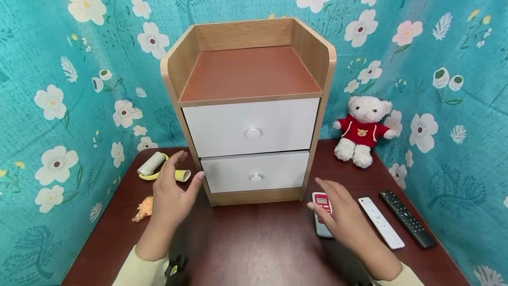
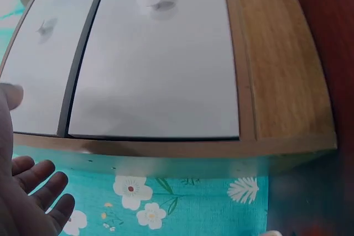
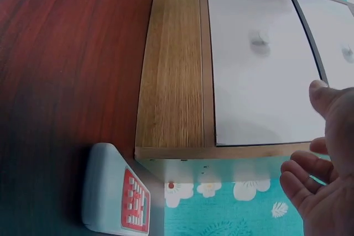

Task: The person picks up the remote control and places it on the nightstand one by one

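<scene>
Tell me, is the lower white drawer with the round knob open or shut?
It looks shut: the lower white drawer sits inside its tan wooden frame, not sticking out.

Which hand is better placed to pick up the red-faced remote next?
Likely the right hand: in the head view it overlaps the red-faced remote, while the left hand is by the other side of the cabinet.

One cabinet with two drawers and two knobs has three remotes and one teddy bear to its right, two tubes and one orange bundle to its left, and two hands before it.
</scene>
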{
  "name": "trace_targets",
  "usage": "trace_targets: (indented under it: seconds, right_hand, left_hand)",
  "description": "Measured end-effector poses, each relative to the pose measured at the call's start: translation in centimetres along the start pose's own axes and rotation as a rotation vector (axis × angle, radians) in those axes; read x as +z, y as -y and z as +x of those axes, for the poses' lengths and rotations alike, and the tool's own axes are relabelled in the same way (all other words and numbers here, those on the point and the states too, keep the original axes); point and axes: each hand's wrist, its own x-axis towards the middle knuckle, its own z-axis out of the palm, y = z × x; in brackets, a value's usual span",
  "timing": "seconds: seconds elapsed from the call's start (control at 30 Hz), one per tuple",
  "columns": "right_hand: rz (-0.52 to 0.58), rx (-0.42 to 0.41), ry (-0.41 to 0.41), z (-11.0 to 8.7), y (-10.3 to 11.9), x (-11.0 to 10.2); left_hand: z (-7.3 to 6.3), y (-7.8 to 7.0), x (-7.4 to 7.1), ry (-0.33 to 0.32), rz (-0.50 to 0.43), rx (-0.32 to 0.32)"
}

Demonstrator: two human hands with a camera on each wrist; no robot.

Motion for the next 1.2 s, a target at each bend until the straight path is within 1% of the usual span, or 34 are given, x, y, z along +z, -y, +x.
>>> trace_targets:
  seconds: [0.1,0.17,0.43,0.53,0.63,0.7,0.77,0.93,1.2]
  right_hand:
    - [-0.009,0.051,-0.039,0.2,-0.2,0.1]
    - [-0.012,0.097,-0.059,0.2,-0.2,0.2]
    - [-0.018,0.304,-0.125,-0.1,-0.7,0.8]
    - [-0.004,0.408,-0.104,-0.6,-1.1,1.2]
    - [0.010,0.513,-0.055,-1.2,-1.3,1.8]
    - [0.017,0.561,-0.026,-1.5,-1.5,2.2]
    - [0.009,0.579,-0.007,-1.8,-1.7,2.5]
    - [-0.029,0.566,0.028,-2.4,-2.0,3.3]
    - [-0.113,0.483,0.089,-3.1,-2.4,4.4]
  left_hand:
    - [0.7,-0.1,0.4,-0.014,-0.033,-0.070]
    - [1.1,-0.2,0.7,-0.021,-0.051,-0.104]
    - [2.0,-0.8,2.0,-0.069,-0.148,-0.187]
    - [2.2,-1.0,2.4,-0.090,-0.182,-0.216]
    - [2.3,-1.0,2.7,-0.117,-0.204,-0.244]
    - [2.3,-1.1,3.0,-0.136,-0.212,-0.261]
    - [2.3,-1.1,3.2,-0.150,-0.225,-0.281]
    - [2.2,-1.2,3.8,-0.184,-0.241,-0.294]
    - [2.4,-1.0,4.6,-0.239,-0.236,-0.284]
